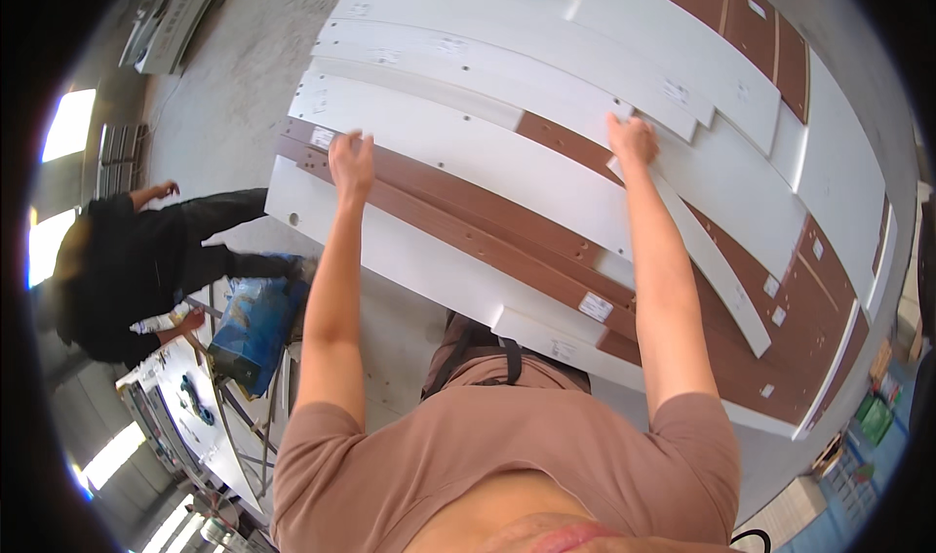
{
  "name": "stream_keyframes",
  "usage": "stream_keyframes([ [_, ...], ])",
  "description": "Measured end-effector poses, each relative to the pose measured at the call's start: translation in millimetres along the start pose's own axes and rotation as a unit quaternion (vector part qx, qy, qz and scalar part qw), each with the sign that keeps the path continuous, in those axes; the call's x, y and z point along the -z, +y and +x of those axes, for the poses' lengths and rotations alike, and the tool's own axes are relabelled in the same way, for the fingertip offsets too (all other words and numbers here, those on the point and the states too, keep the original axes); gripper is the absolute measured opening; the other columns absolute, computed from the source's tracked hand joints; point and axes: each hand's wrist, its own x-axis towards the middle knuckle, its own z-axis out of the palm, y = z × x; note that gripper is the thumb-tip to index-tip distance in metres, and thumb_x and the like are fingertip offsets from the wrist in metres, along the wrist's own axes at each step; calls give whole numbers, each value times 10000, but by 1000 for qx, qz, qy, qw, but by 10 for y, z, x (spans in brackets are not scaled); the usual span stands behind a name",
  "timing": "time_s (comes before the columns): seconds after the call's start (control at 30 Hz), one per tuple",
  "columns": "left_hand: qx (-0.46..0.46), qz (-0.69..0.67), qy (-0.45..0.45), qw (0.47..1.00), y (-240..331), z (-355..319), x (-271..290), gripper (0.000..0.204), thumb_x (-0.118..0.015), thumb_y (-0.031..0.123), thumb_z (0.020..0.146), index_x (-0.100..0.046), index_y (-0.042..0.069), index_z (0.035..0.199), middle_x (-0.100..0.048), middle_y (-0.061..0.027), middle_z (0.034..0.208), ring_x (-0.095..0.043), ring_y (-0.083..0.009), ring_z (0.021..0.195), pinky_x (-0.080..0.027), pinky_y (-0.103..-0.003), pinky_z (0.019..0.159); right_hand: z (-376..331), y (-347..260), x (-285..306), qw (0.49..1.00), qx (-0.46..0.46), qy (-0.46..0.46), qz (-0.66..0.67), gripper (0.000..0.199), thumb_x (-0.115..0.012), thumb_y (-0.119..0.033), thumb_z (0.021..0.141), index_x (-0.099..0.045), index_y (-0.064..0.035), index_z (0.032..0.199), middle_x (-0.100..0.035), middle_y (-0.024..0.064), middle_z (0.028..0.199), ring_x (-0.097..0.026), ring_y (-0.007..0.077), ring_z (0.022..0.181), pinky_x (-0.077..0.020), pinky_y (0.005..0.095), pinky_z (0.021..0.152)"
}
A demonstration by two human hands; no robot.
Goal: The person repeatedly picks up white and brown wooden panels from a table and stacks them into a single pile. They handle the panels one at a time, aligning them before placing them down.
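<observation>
The long white panel lies flat in a spread of panels, between the two sets of fingers; its long axis slants from the far left, just past the left fingers, down to the near right, and its narrow left end points away from the right hand. Well left of the left fingers, a person in dark clothes leans beside a blue container. The left hand is over the panel's near edge, thumb and fingers a little apart; I cannot tell whether they touch it. Just left of those fingers is a white label. Nearer the body than the left fingers, brown panels run on the same slant. The right hand is beyond the panel's far edge, beside another white panel; its fingers are curled, and whether they clamp anything I cannot tell. From under that hand a narrow white strip slants down to the near right, more steeply than the long panel, across brown boards.
</observation>
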Motion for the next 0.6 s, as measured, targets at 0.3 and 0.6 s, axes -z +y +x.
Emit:
stream_keyframes([
  [0.3,23,109,5,994,-719,2695,-473,622,-701,391,874,-568,-27,1316,-534,-220,1379,-452,-365,1333,-371,-448,1114,37,-132,-182,994,-76,67,-38,649,-596,-652,845,-724,-88,1140,-651,176,1223,-576,355,1189,-418,511,1014],
  [0.6,61,158,-106,980,-1033,3850,-781,695,-616,566,892,-627,-35,1240,-617,-228,1284,-557,-373,1233,-440,-441,1039,164,-266,-290,983,-144,106,-47,684,-596,-670,836,-746,-44,1066,-675,195,1174,-613,369,1130,-441,521,970],
])
